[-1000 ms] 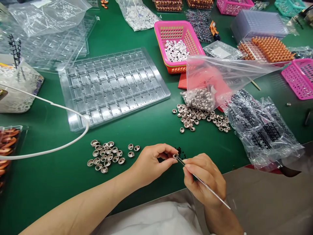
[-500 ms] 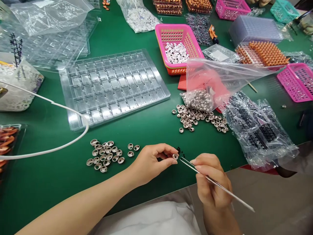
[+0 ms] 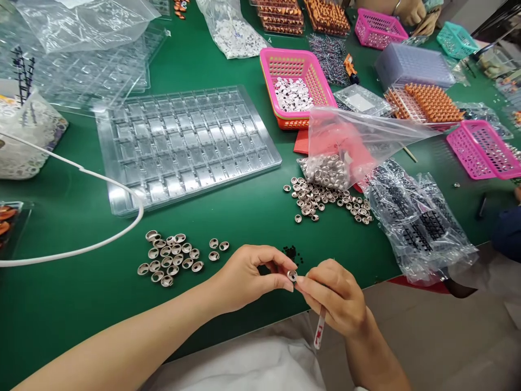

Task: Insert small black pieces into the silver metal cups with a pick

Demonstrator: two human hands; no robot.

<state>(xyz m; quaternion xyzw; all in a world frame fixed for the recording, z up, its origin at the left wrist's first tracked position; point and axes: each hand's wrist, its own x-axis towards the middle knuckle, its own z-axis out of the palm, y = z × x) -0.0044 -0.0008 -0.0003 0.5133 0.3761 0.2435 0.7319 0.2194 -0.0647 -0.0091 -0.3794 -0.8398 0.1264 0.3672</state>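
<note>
The left hand (image 3: 254, 279) pinches a small metal cup (image 3: 292, 276) between thumb and forefinger tips, above the table's (image 3: 244, 217) near side, probably gripping its edge so the opening is left clear. The right hand's (image 3: 336, 298) fingers curl around tweezers (image 3: 319, 330), the handle end hanging below, perhaps to free the fingertips; these come right up to the cup, touching or not I cannot tell from here. Black bits (image 3: 290, 251) lie just beyond, likely for short reaches. Loose cups lie in two groups, left (image 3: 166, 258) and right (image 3: 309, 200), seemingly so they don't mix.
</note>
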